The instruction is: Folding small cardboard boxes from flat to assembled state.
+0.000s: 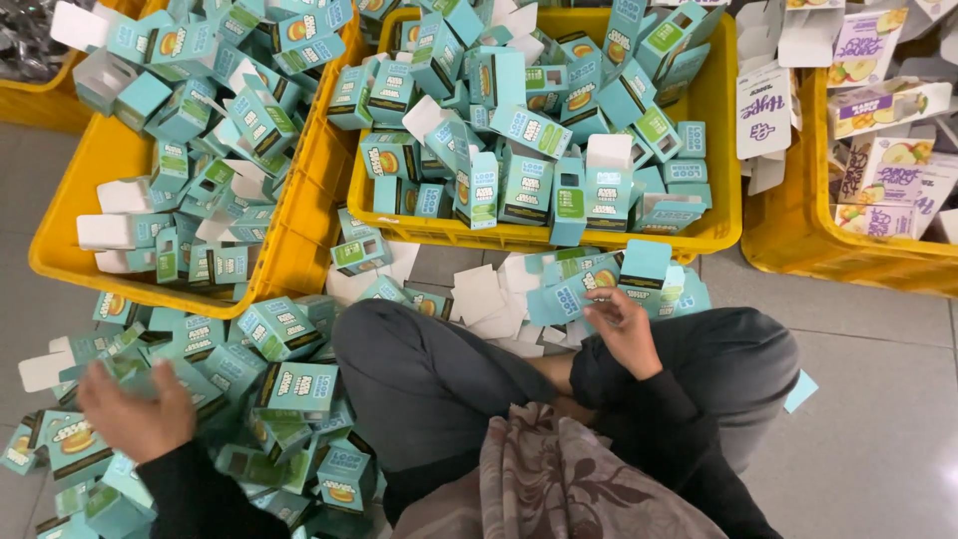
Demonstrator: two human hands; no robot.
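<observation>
Left hand: at the lower left, blurred, palm turned inward and fingers spread loosely open; it grips nothing and hovers over a heap of teal cartons spilled across the grey tiled floor beside the person's left knee.

Left yellow crate: tilted, part filled with more small teal cartons, several with white flaps open. A further yellow bin with silvery contents shows at the far upper left corner.

Middle yellow crate: directly ahead of the person, heaped high with the same teal cartons, some upright, some lying flat.

Crossed legs: in dark grey trousers, centre bottom, with a patterned brown and cream cloth draped over the lap.

Flat white and teal carton blanks: scattered on the floor between the legs and the middle crate.

Right hand: raised just in front of the right knee, fingers curled and pinched on a teal carton, which sits at the near edge of the floor pile just below the middle crate.

Right yellow crate: at the far right, holding white and purple cartons with fruit pictures.
</observation>
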